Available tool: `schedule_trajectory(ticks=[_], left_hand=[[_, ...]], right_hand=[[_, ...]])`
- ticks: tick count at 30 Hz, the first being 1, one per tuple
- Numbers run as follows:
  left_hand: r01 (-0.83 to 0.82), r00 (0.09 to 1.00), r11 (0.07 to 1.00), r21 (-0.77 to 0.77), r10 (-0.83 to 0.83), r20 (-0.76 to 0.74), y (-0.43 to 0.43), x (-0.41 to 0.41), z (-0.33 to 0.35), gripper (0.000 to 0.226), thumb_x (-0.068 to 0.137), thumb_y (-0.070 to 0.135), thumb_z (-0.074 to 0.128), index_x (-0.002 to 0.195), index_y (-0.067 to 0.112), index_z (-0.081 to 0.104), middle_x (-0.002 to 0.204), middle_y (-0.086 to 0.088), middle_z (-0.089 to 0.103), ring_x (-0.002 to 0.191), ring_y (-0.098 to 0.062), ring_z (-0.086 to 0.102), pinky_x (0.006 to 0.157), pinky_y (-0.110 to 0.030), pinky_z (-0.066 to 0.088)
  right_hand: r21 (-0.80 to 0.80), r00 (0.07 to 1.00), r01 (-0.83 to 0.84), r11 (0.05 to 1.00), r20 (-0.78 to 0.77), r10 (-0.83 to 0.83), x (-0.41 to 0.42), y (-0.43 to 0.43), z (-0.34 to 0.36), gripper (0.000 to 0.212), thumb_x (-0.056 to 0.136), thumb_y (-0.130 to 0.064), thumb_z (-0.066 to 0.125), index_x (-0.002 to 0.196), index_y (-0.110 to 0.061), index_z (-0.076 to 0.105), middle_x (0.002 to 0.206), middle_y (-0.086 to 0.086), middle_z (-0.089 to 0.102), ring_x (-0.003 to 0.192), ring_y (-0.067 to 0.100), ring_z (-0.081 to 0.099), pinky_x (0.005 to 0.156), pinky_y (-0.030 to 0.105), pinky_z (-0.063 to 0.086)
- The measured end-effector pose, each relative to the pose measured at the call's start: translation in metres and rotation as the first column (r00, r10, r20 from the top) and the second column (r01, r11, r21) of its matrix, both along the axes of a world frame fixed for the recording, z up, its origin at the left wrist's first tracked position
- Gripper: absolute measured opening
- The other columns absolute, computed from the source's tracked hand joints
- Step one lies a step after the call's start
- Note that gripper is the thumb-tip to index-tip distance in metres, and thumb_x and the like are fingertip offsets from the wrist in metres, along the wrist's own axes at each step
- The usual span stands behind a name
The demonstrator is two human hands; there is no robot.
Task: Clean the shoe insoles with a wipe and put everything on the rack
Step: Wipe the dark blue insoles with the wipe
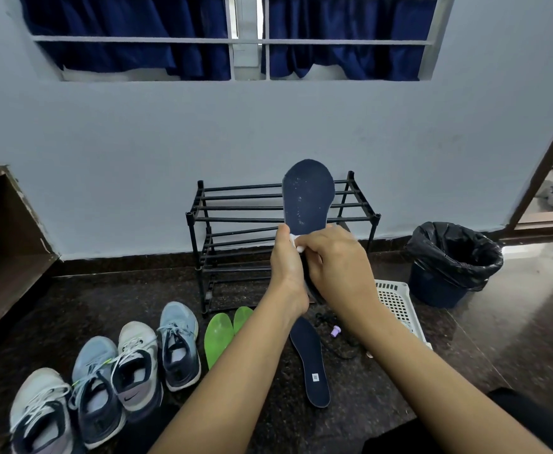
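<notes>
- Fingers of my left hand [286,260] wrap the insole [307,194] low down, thumb lying up its left edge: a closed grip, holding it upright in front of the rack [242,219].
- Right hand [335,260] is curled as well, pinching a white wipe [296,241] against the insole just above that thumb; most of the wipe is hidden under my fingers.
- By its look, the insole is light, thin and bendy. Its toe half stands free above my grip, so I judge it will fold back under a hard rub; a hold nearer the spot being wiped should steady it.
- Pale specks show on its dark face toward the toe, so that part probably needs wiping.
- The wipe is soft and likely to bunch; pinched folded, it should make a firmer pad.
- Below my wrists a second insole [311,362] lies on the floor [383,388], green insoles [217,332] beside it, four shoes [130,365] in a row further left. None is on the rack.
- A basket [396,303] and a bin [452,260] sit to the right.
</notes>
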State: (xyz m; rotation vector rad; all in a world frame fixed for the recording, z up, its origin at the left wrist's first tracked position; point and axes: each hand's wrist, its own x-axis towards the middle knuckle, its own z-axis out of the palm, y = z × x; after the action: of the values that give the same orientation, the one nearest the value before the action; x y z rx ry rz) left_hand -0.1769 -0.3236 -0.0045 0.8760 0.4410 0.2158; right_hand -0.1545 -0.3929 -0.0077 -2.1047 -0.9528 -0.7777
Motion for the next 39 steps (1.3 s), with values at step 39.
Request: schedule_trajectory(ticks=[39], left_hand=[[0.031, 0.999, 0.999, -0.015, -0.031, -0.035, -0.008, -0.008, -0.005, 0.045, 0.097, 0.042, 0.037, 0.081, 0.016, 0.071, 0.081, -0.003, 0.072, 0.087, -0.024, 0.066, 0.079, -0.034, 0.050]], right_hand=[[0.006, 0.996, 0.053, 0.999, -0.074, -0.052, -0.008, -0.010, -0.005, 0.022, 0.071, -0.006, 0.053, 0.076, -0.016, 0.072, 0.071, 0.002, 0.068, 0.070, 0.026, 0.060, 0.062, 0.034, 0.049]])
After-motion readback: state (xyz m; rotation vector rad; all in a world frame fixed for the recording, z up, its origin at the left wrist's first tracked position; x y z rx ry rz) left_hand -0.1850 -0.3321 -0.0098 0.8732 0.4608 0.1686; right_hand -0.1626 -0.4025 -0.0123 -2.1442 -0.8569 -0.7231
